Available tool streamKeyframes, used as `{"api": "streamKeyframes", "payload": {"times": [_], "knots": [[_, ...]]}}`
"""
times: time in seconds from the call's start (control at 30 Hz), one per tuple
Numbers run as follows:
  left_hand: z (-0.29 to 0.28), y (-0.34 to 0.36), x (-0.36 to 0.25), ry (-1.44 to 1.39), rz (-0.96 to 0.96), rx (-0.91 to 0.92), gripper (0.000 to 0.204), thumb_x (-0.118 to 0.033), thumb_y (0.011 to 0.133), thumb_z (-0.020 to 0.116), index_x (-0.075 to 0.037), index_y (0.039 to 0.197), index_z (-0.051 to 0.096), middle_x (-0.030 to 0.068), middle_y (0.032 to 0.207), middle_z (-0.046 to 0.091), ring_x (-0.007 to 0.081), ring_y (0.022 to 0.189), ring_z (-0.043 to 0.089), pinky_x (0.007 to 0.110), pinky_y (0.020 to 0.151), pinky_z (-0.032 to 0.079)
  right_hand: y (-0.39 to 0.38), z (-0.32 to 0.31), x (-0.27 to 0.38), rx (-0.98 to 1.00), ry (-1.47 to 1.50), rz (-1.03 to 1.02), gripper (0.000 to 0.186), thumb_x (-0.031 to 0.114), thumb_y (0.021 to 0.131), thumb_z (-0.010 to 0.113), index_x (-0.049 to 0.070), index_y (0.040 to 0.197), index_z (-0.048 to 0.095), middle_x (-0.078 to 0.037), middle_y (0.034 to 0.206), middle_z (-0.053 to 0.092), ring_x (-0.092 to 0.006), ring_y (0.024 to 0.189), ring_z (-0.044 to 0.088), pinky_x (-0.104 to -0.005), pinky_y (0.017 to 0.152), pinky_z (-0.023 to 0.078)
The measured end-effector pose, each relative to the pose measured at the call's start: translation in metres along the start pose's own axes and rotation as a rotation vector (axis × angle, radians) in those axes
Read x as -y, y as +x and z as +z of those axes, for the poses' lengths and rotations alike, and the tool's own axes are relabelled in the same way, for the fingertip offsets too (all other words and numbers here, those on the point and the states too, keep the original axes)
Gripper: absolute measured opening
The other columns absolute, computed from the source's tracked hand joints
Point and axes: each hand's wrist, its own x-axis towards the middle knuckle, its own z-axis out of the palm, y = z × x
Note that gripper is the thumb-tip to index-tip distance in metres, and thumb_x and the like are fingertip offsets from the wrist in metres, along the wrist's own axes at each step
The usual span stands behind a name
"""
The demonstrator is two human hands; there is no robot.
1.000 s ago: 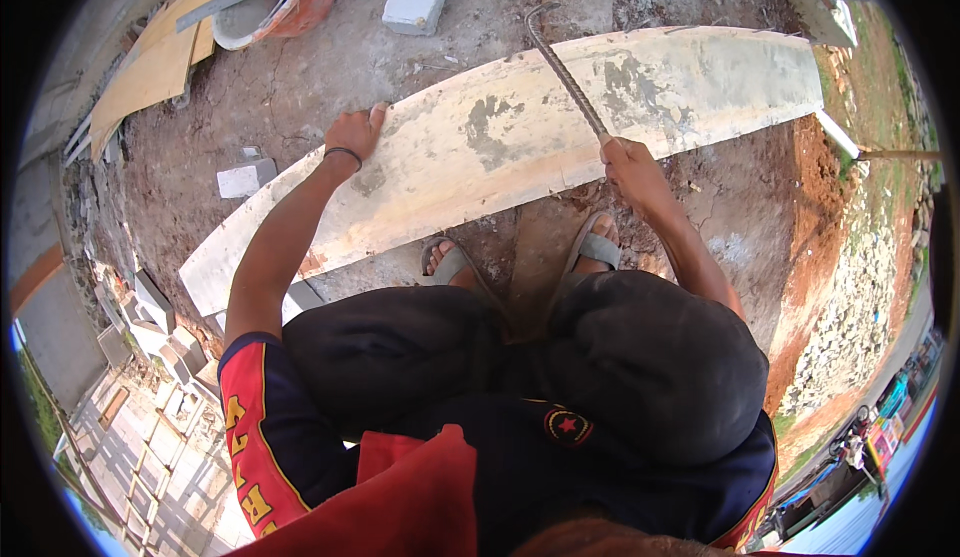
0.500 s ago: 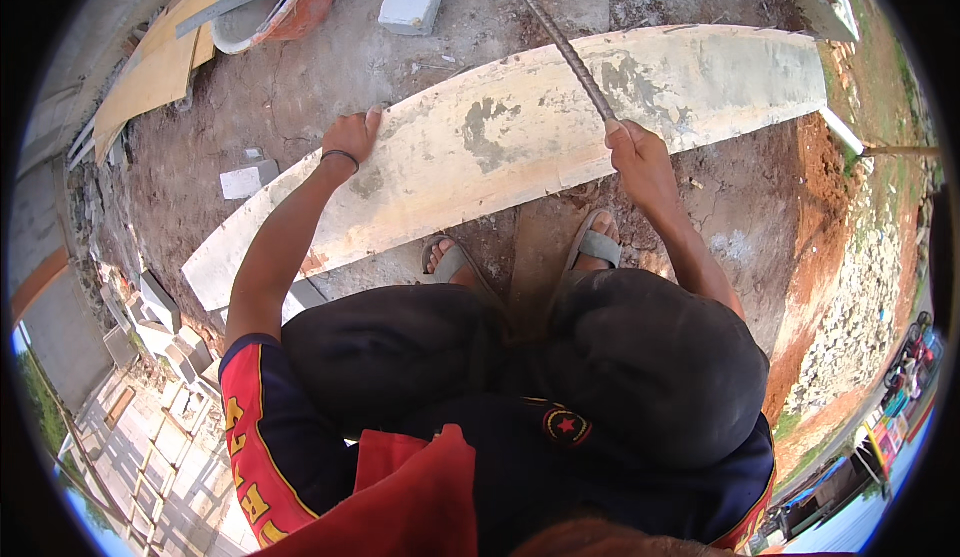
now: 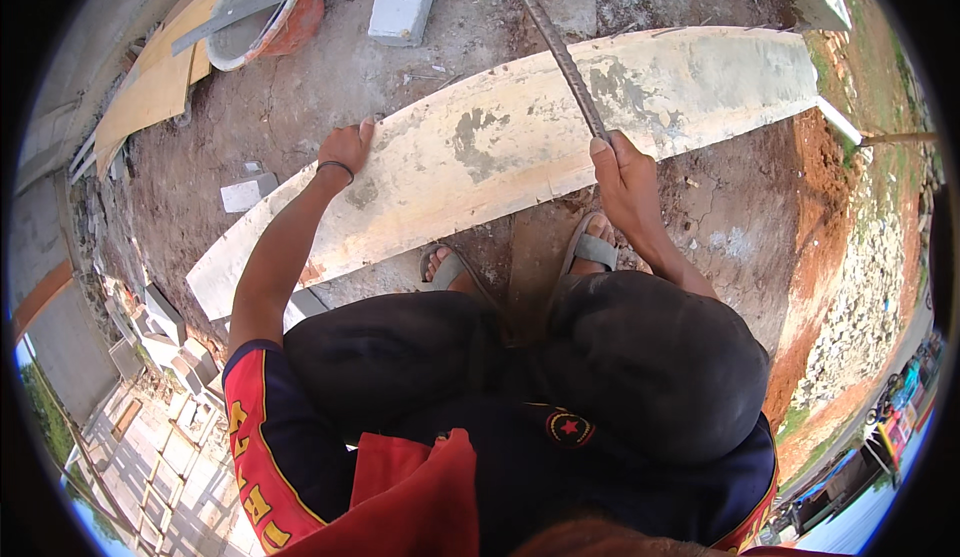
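A long, pale plywood board (image 3: 415,192) with grey cement stains lies across the ground before my feet, small nails along its far edge. My left hand (image 3: 346,149) is closed over that far edge, left of the middle; its fingertips are partly hidden. Wrapped round the near end of a ribbed steel crowbar (image 3: 556,49), my right hand (image 3: 627,179) is above the board's near edge. The crowbar slants away over the board, and its bent end is beyond the far edge, close to the top of the view.
A mortar-crusted orange tub (image 3: 290,22) stands at the far left beside plywood sheets (image 3: 160,92). A light block (image 3: 405,2) lies beyond the board, and a smaller block (image 3: 248,192) sits left of it. My sandalled feet (image 3: 592,245) are close to the board's near edge.
My right hand has shifted slightly left and toward me, and the crowbar's bent end has moved left and farther up the view. My left hand keeps its hold on the board.
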Motion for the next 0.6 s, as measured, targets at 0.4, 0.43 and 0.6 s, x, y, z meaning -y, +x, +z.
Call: {"api": "streamKeyframes", "payload": {"times": [0.4, 0.43, 0.6], "knots": [[-0.016, 0.043, -0.026, -0.158, 0.375, -0.513, 0.040, -0.034, 0.099, 0.043, 0.001, 0.103, 0.063, 0.0219, 0.099, 0.063, 0.0415, 0.094, 0.059, 0.049, 0.083, 0.048, -0.018, 0.023, -0.049, 0.189, 0.013, 0.106, 0.038, 0.032, 0.093, 0.055, -0.004, 0.079, 0.058, -0.025, 0.063, 0.057, -0.0435, 0.061, 0.058, -0.0459, 0.058, 0.044], [-0.017, 0.051, -0.047, -0.164, 0.431, -0.505, 0.039, -0.032, 0.099, 0.044, 0.001, 0.105, 0.063, 0.0214, 0.100, 0.062, 0.0407, 0.095, 0.059, 0.048, 0.085, 0.048, -0.020, 0.022, -0.048, 0.167, -0.006, 0.108, 0.038, 0.031, 0.093, 0.055, -0.004, 0.079, 0.058, -0.024, 0.062, 0.057, -0.0426, 0.059, 0.058, -0.0453, 0.057, 0.044], [0.004, 0.064, -0.141, -0.190, 0.327, -0.004, 0.063, -0.050, 0.098, 0.032, 0.004, 0.104, 0.064, 0.0270, 0.100, 0.064, 0.0437, 0.098, 0.060, 0.048, 0.088, 0.046, -0.025, 0.013, -0.057, 0.036, 0.050, 0.188, 0.037, 0.031, 0.091, 0.058, -0.004, 0.078, 0.059, -0.020, 0.059, 0.057, -0.0340, 0.054, 0.058, -0.0418, 0.055, 0.044]]}}
